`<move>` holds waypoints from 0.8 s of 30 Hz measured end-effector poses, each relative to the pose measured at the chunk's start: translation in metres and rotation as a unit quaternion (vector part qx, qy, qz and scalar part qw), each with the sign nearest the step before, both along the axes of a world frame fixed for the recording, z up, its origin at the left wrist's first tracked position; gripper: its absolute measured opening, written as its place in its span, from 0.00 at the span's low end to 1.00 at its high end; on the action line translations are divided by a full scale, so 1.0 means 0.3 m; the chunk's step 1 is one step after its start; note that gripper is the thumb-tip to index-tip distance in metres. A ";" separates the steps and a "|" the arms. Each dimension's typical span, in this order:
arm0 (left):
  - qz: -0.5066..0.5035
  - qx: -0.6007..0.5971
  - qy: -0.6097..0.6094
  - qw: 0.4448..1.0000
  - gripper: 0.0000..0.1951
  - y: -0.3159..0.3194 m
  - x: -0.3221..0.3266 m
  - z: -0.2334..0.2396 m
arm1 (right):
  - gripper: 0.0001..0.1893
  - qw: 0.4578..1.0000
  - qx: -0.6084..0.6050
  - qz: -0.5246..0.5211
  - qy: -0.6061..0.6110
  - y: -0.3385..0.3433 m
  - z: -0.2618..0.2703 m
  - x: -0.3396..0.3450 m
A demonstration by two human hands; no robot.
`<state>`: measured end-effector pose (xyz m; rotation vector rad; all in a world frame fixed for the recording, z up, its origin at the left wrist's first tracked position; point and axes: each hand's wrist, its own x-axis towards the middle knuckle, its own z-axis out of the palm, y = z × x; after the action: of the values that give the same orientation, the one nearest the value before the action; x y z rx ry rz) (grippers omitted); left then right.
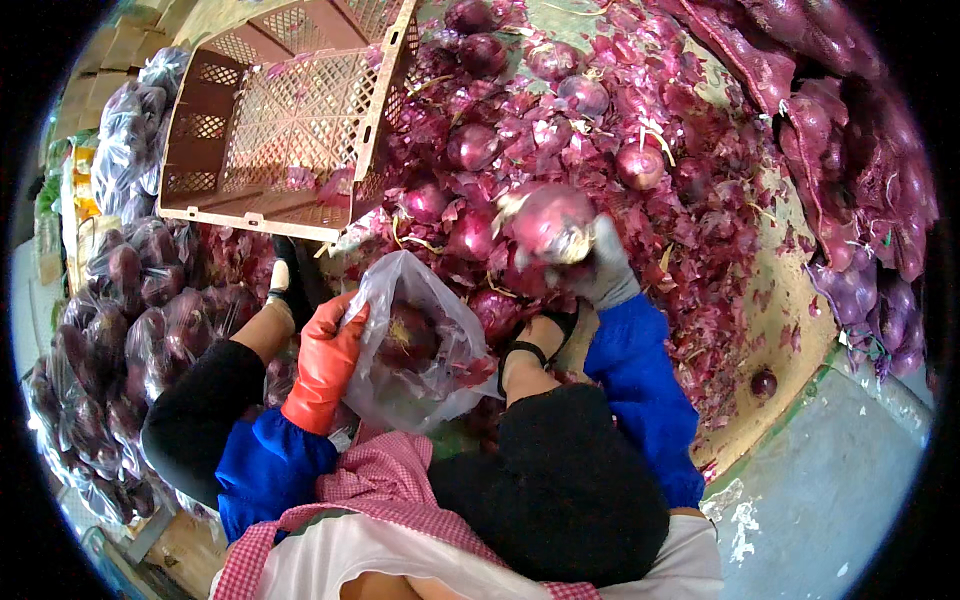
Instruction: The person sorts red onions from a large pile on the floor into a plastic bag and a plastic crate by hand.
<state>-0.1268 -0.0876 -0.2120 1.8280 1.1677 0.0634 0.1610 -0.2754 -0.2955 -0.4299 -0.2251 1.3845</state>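
My left hand [328,352], in an orange rubber glove, pinches the rim of a clear plastic bag [420,397] whose mouth gapes toward me. Inside the bag lies a dark red onion [407,337]. To the right and higher up, my right hand [604,266], in a grey glove, holds a large red onion [553,223] with its pale root end showing; both look slightly blurred. The onion is outside the bag. Beneath it, more red onions [475,147] lie among a thick spread of loose purple skins [697,247].
A tilted brown plastic crate [255,221] stands at the upper left. Filled clear bags of onions [161,330] are heaped along the left. Red mesh sacks of onions [825,172] rise on the right, and a lone small onion [763,383] lies near the cardboard's edge.
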 end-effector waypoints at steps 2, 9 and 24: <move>0.014 -0.022 -0.022 0.999 0.13 0.009 0.010 0.002 | 0.41 0.995 -0.044 0.091 0.016 0.012 0.033 -0.075; 0.025 -0.036 -0.020 0.999 0.13 0.016 0.010 0.000 | 0.35 0.855 -0.166 0.229 -0.435 0.114 0.060 -0.392; 0.124 -0.104 -0.039 0.986 0.13 0.041 0.000 -0.016 | 0.21 0.345 -0.438 0.031 -0.829 -0.174 -0.123 0.062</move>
<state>-0.1268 -0.0752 -0.2167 1.4790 1.2912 0.1481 0.1797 -0.3276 -0.3323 -2.7566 -1.1483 0.3719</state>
